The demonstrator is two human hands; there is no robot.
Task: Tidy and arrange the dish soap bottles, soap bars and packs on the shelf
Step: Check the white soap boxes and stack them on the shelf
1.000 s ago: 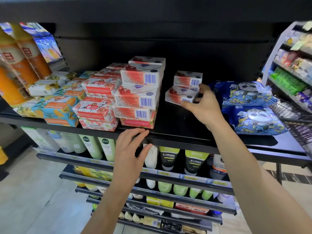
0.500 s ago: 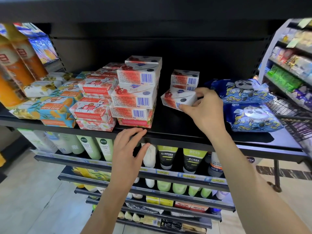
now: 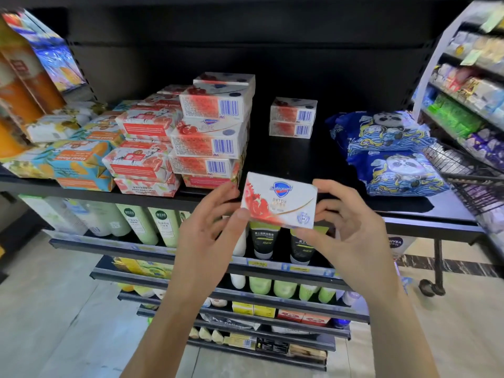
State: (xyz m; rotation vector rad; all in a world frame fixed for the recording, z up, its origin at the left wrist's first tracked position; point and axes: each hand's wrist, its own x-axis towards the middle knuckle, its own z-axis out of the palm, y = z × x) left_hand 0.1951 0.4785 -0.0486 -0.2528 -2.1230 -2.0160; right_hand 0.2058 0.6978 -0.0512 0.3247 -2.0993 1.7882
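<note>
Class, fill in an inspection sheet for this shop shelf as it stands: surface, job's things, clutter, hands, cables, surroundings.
Surface: black top shelf, bare in the strip between the stacks and the blue packs.
Job's things: soap box held in front of the shelf edge, logo side to the camera; tall stack of matching boxes; two-box stack at the back; paper-wrapped soap bars; teal and orange packs; orange bottles far left; blue panda packs at the right.
Clutter: nothing seen.
Hands: left hand and right hand each pinch one end of the soap box.
Cables: nothing seen.
Surroundings: tubes on the lower shelves; neighbouring rack and wire basket on the right.
</note>
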